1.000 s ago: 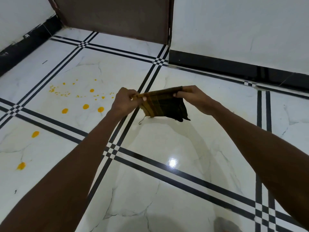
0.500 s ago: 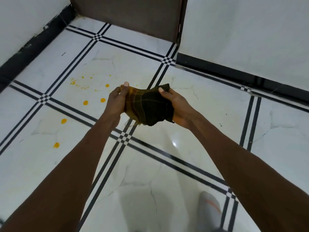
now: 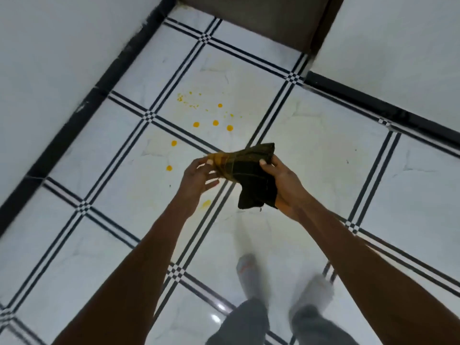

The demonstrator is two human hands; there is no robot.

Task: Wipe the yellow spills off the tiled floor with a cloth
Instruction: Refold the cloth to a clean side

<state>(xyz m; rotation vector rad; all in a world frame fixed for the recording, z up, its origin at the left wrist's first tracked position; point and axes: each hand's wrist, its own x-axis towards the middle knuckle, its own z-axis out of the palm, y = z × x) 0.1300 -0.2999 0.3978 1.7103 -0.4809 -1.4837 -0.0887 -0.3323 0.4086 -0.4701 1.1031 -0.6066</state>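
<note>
Underfoot, a glossy white marble-look tiled floor (image 3: 311, 150) with black triple-line borders fills most of the view, edged by a black skirting strip (image 3: 82, 113) below plain white walls (image 3: 49, 46). At twelve o'clock stands a brown flat panel, perhaps a door (image 3: 256, 18). At six o'clock are the person's grey trouser legs (image 3: 246, 324) and pale, blurred footwear (image 3: 249, 272).

Above the floor, near centre, hangs a dark green checked cloth, bunched and folded, with an ochre-yellow end (image 3: 249, 175). The right hand (image 3: 286, 188), at four o'clock from the cloth, grips it with the thumb on top and fingers curled beneath. The left hand (image 3: 199, 180), at nine o'clock from the cloth, pinches the yellowish end with thumb and forefinger; its other fingers are spread loosely.

The yellow spills (image 3: 214, 123), round drops and fine specks, lie on the tiles from ten to twelve o'clock of the cloth, with one smear beside the left wrist.
</note>
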